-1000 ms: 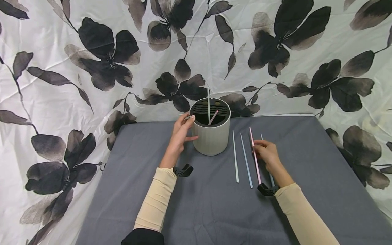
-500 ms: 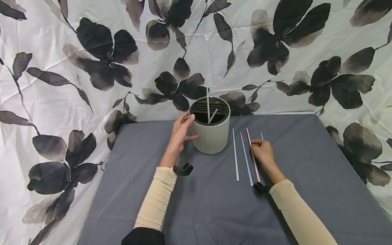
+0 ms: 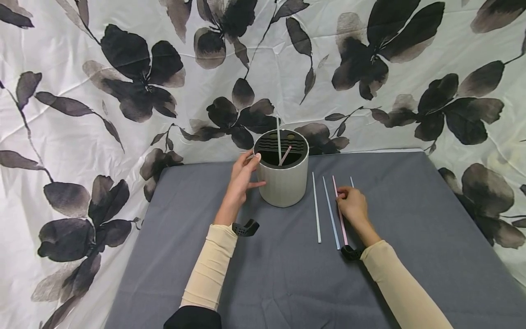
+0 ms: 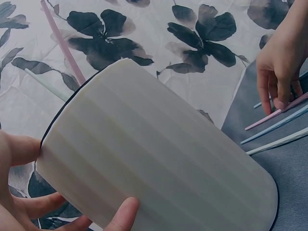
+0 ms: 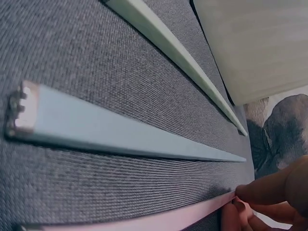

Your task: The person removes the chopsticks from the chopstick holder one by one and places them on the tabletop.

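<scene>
Backdrop: white fabric (image 3: 320, 100) printed with large black and grey-brown flowers; hung behind the desk, creases visible.
Desk: covered in dark grey cloth (image 3: 279, 260); container and loose sticks are set on it.
Container: pale grey ribbed cylinder (image 3: 283, 187), stood upright near the far edge of the desk; topped with a black slotted insert (image 3: 265, 148).
Container contents: two sticks held in the large front opening, one whitish upright stick (image 3: 279, 137), one short-showing pink stick (image 3: 286, 154) leaned to the right; lower parts hidden.
Left hand (image 3: 239, 183): spread, fingers laid against the left side and rim of the pale grey ribbed cylinder; no stick held.
Right hand (image 3: 354, 205): thumb and fingertips closed on a slim pink tapered stick (image 3: 341, 219), pinched along its length.
Pink stick position: right of the container, between two blue ones; thin end pointed away from the person. Whether it is lifted at all cannot be told.
Other loose sticks: pale green tapered stick (image 3: 316, 208) placed nearest the container; light blue tapered stick (image 3: 331, 214) just beside it; second blue stick (image 3: 351, 182) mostly hidden by the right hand. All laid roughly parallel, apart.
Blue stick end: whitish cap seen on the thick end in the right wrist view.
Sleeves: cream (image 3: 209, 269); black device (image 3: 245, 228) worn at the left wrist, matching one (image 3: 350, 252) at the right.
</scene>
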`<state>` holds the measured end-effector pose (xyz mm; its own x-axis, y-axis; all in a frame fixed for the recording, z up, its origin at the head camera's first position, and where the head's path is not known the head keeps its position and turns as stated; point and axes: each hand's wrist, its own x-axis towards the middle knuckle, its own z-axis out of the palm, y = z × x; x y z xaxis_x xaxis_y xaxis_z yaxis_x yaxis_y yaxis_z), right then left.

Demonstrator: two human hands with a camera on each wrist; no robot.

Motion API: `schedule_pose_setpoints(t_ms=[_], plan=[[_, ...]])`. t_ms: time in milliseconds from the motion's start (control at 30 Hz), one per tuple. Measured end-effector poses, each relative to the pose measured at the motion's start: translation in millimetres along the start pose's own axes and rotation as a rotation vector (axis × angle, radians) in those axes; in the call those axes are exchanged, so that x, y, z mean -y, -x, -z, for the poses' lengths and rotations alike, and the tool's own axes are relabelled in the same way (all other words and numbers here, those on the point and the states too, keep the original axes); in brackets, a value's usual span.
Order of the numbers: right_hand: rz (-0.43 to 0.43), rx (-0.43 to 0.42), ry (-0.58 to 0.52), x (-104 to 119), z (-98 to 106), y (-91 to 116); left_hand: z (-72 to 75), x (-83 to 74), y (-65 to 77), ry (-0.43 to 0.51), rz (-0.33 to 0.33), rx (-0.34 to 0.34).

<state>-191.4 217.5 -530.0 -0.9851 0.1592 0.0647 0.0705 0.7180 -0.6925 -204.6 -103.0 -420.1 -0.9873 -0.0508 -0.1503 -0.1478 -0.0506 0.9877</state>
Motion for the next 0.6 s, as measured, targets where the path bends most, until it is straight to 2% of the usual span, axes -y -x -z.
schedule_pose_setpoints(t_ms=[367,600], plan=[[0.013,0.021,-0.022,-2.8,2.4,-1.9,-1.0,1.7,0.5,0.004,-0.002,-0.006],[0.052,-0.039,-0.08,0.4,0.3,-1.6,-1.2,1.7,0.8,-0.002,-0.007,-0.003]])
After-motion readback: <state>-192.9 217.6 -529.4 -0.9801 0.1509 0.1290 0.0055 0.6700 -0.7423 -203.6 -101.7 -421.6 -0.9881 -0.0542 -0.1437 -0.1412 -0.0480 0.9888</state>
